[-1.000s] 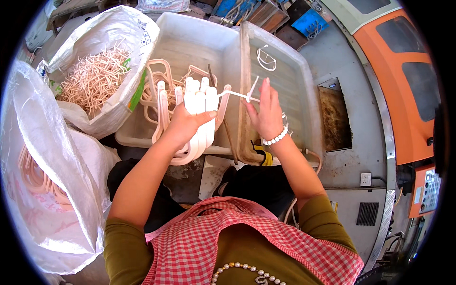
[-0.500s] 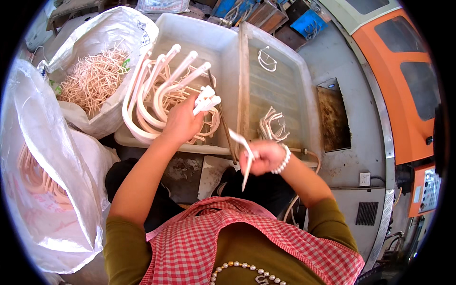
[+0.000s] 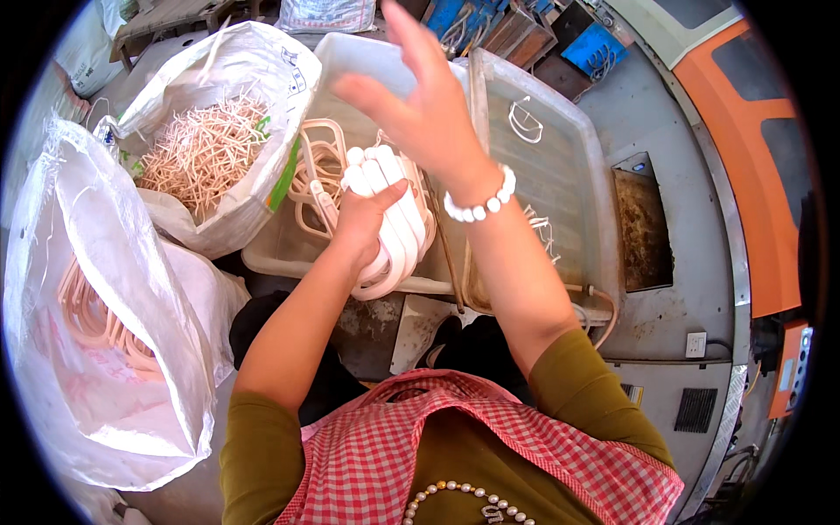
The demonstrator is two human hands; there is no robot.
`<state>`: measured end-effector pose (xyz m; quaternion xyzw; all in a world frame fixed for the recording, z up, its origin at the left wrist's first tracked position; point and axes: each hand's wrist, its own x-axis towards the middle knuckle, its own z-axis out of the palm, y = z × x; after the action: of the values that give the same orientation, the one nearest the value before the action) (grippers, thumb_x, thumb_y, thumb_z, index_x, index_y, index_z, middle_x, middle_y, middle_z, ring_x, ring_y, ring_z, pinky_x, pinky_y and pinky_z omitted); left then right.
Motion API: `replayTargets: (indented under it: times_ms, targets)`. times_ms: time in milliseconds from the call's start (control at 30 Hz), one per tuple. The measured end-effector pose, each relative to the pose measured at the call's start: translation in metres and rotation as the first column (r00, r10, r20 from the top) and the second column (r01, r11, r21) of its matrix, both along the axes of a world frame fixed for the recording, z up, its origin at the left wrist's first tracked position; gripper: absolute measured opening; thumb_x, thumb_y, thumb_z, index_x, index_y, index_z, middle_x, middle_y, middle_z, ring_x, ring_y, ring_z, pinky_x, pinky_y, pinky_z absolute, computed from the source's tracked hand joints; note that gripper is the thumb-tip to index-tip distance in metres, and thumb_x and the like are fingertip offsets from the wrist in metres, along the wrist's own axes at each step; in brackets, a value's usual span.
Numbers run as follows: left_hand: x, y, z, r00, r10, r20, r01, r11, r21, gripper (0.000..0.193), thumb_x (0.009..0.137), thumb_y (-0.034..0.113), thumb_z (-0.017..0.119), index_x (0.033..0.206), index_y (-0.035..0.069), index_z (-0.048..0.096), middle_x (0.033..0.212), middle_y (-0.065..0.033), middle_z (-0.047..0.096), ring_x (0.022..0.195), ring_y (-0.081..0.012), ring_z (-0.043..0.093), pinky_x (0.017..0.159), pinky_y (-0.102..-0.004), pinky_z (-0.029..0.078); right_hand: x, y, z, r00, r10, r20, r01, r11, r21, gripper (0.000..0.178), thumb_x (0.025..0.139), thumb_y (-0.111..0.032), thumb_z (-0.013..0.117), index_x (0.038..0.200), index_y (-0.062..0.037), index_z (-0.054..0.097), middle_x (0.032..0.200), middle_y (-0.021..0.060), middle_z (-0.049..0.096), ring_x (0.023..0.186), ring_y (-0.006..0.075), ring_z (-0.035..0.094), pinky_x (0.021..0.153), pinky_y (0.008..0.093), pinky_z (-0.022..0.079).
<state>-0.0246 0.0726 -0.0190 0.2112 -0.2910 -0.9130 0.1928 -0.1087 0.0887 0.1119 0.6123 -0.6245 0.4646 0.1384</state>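
My left hand (image 3: pixel 357 226) grips a bundle of curved pale-pink plastic handles (image 3: pixel 401 223), their rounded ends pointing away from me. It is over the near edge of a whitish plastic tub (image 3: pixel 350 278). More looped plastic pieces (image 3: pixel 317 179) lie in the tub behind my left hand. My right hand (image 3: pixel 429 109), with a white bead bracelet (image 3: pixel 483 208) on its wrist, is raised above the tub, fingers spread and holding nothing. A blurred thin pale stick (image 3: pixel 213 52) shows over a white woven sack (image 3: pixel 262 61) holding many short plastic sticks (image 3: pixel 206 149).
Another white sack (image 3: pixel 166 297) at the left holds curved pink pieces (image 3: pixel 96 319). A second tub (image 3: pixel 604 175) stands to the right with a few white plastic pieces (image 3: pixel 525 121). A brown rod (image 3: pixel 448 254) leans between the tubs. Farther right is an orange-and-grey machine (image 3: pixel 717 175).
My right hand has let go of a thin white plastic piece and swung up and forward, fingers spreading. My left hand has drawn the handles together, turned them and brought them nearer. The view has shifted slightly.
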Motion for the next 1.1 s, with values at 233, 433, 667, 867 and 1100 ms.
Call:
replayTargets:
  times_ms: [233, 433, 667, 867, 1100]
  targets:
    - [0.001, 0.002, -0.011, 0.994, -0.097, -0.054, 0.096, 0.995, -0.011, 0.035, 0.085, 0.003, 0.063, 0.117, 0.002, 0.052, 0.106, -0.0088, 0.062, 0.095, -0.0216, 0.061, 0.081, -0.0352, 0.051, -0.009, 0.093, -0.13, 0.05, -0.058, 0.997, -0.382, 0.921, 0.072, 0.063, 0.089, -0.022, 0.063, 0.138, 0.0005, 0.031, 0.13, 0.0138, 0.048, 0.117, 0.0217, 0.051, 0.096, 0.0345, 0.044]
    - [0.009, 0.019, -0.024, 0.932, -0.36, 0.027, 0.361, 0.931, -0.045, 0.032, 0.086, 0.007, 0.062, 0.116, 0.003, 0.052, 0.104, -0.008, 0.061, 0.093, -0.0202, 0.061, 0.08, -0.0356, 0.052, 0.015, 0.147, -0.16, -0.228, -0.126, 0.966, -0.561, 0.827, -0.025, 0.057, 0.088, -0.027, 0.064, 0.131, 0.0005, 0.04, 0.128, 0.0126, 0.051, 0.117, 0.0245, 0.053, 0.099, 0.0393, 0.044]
    - [0.022, 0.037, -0.026, 0.901, -0.419, 0.115, 0.43, 0.898, -0.092, 0.026, 0.088, 0.008, 0.06, 0.112, 0.002, 0.054, 0.101, -0.0089, 0.061, 0.09, -0.02, 0.062, 0.074, -0.0357, 0.054, 0.031, 0.179, -0.155, -0.368, -0.209, 0.906, -0.44, 0.897, 0.028, 0.045, 0.088, -0.021, 0.065, 0.124, 0.0002, 0.048, 0.116, 0.0113, 0.059, 0.102, 0.0213, 0.06, 0.088, 0.0362, 0.051]
    - [0.03, 0.035, -0.022, 0.941, -0.339, 0.008, 0.339, 0.941, -0.001, 0.026, 0.088, 0.012, 0.061, 0.11, 0.001, 0.051, 0.106, -0.0166, 0.06, 0.093, -0.0251, 0.062, 0.079, -0.0419, 0.054, 0.024, 0.198, -0.153, -0.317, -0.151, 0.936, -0.197, 0.976, 0.09, 0.024, 0.086, -0.014, 0.066, 0.104, 0.0008, 0.058, 0.094, 0.0116, 0.066, 0.083, 0.0202, 0.065, 0.077, 0.0329, 0.054]
    - [0.037, 0.025, -0.005, 0.953, -0.3, -0.054, 0.304, 0.946, 0.109, 0.015, 0.089, 0.02, 0.06, 0.095, 0.009, 0.051, 0.075, -0.0046, 0.056, 0.068, -0.0169, 0.055, 0.067, -0.033, 0.05, 0.015, 0.235, -0.1, 0.841, -0.29, 0.457, -0.037, 0.812, 0.583, 0.02, 0.085, -0.011, 0.063, 0.103, -0.0017, 0.063, 0.086, 0.0052, 0.068, 0.08, 0.0155, 0.065, 0.074, 0.032, 0.052]
